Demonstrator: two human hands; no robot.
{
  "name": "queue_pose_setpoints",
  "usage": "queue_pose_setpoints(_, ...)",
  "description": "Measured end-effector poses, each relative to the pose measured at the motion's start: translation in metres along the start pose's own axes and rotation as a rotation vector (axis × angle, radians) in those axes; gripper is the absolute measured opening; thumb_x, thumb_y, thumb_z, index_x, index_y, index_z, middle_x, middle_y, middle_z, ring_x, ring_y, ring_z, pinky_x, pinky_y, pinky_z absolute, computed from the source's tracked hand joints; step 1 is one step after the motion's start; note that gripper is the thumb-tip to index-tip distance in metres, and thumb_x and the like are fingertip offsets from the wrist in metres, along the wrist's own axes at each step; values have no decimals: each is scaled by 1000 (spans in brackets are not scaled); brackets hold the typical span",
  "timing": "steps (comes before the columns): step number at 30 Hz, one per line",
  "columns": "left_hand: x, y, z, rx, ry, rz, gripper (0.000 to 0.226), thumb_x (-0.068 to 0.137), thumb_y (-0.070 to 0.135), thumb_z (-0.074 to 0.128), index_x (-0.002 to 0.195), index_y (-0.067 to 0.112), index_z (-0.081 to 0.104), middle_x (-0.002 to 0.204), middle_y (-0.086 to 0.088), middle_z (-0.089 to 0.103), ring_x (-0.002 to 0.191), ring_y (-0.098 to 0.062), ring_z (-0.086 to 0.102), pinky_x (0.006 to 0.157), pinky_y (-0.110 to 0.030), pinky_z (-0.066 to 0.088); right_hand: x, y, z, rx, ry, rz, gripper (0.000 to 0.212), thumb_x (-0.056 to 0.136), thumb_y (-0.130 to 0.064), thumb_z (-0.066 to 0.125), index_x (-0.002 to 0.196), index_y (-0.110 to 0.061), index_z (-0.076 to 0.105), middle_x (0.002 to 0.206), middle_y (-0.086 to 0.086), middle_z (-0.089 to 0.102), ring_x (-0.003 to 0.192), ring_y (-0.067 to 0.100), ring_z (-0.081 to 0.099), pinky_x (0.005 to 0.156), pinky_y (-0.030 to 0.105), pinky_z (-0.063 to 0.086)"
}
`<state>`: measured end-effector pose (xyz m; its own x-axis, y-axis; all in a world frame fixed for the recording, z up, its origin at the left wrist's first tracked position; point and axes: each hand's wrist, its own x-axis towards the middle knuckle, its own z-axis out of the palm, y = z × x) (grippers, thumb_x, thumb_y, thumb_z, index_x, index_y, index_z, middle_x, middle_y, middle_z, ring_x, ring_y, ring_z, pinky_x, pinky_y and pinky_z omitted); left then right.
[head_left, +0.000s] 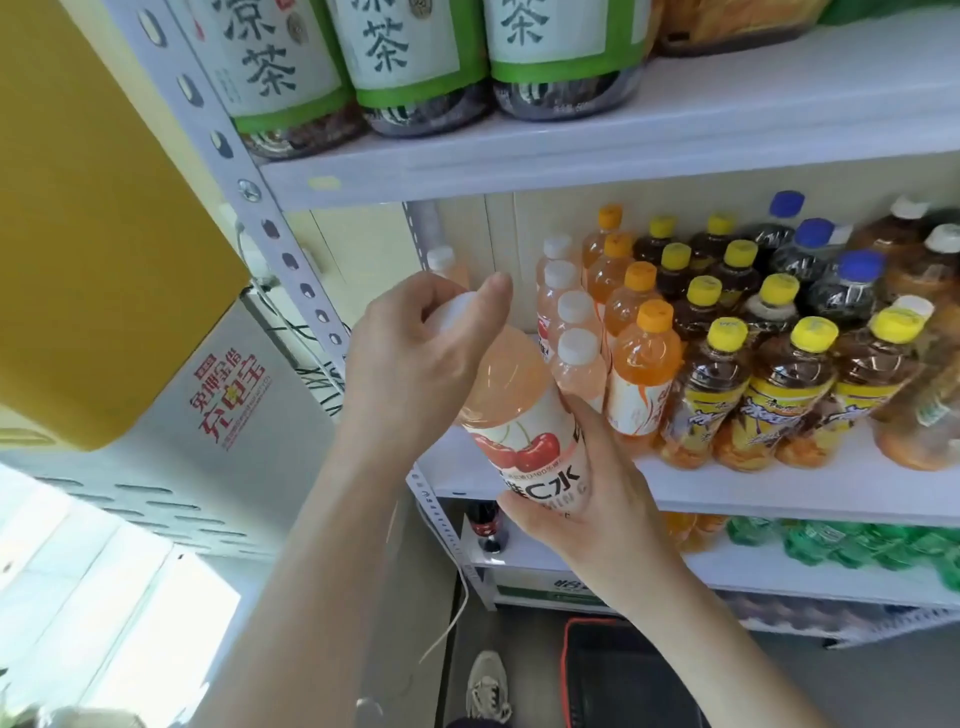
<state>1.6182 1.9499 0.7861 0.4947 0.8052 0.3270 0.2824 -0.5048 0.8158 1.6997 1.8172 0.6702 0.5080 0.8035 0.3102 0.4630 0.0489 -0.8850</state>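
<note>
The cherry drink bottle in the grip has "C水" in big dark letters on its white label. Tiny print above that shows "100%". High above the grip, the big tea bottles say "凉茶". Left of the grip, the white box says "免押金借" and "充电宝" in red. Right of the grip, the words on the yellow-capped bottles are too blurry to read.

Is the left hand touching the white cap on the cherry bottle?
Touching. The head view shows the left hand curled round the cap of the bottle, with fingers pressed on both sides and no gap.
</note>
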Motion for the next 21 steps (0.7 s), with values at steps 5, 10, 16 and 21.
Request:
queue_pose_setpoints(5, -11, 1, 5, -645, -251, -161, 56, 79, 60, 62, 92, 6, 73, 83, -15, 72, 77, -30, 71, 75, -38, 54, -12, -19, -24, 475, -172, 48, 48, 73, -37, 74, 119, -32, 60, 111, -2, 71, 102, 15, 68, 80, 25, 55)
queue_pose_setpoints(10, -27, 3, 31, -1347, -622, -359, 41, 79, 48, 71, 100, 12, 67, 97, -9, 66, 89, -23, 65, 86, -38, 51, -20, -42, -35, 884, -499, 319, 32, 91, -28, 60, 116, -8, 65, 89, 17, 71, 82, 18, 70, 71, 26, 55)
queue_pose_setpoints(16, -37, 5, 41, -1245, -423, -454, 39, 72, 37, 73, 98, 8, 66, 94, -16, 67, 80, -28, 66, 77, -39, 54, -37, -32, -52, 501, -396, 352, 41, 96, -36, 51, 129, -14, 62, 87, -8, 77, 110, 14, 66, 88, 25, 51)
queue_pose_setpoints(21, -43, 8, 43, -1008, -96, -456, 36, 73, 40, 70, 97, 13, 67, 90, -13, 65, 82, -30, 64, 79, -46, 51, -48, -28, -53, 431, -43, 221, 67, 65, -49, 78, 126, -46, 52, 117, -10, 68, 105, 9, 67, 78, 26, 57)
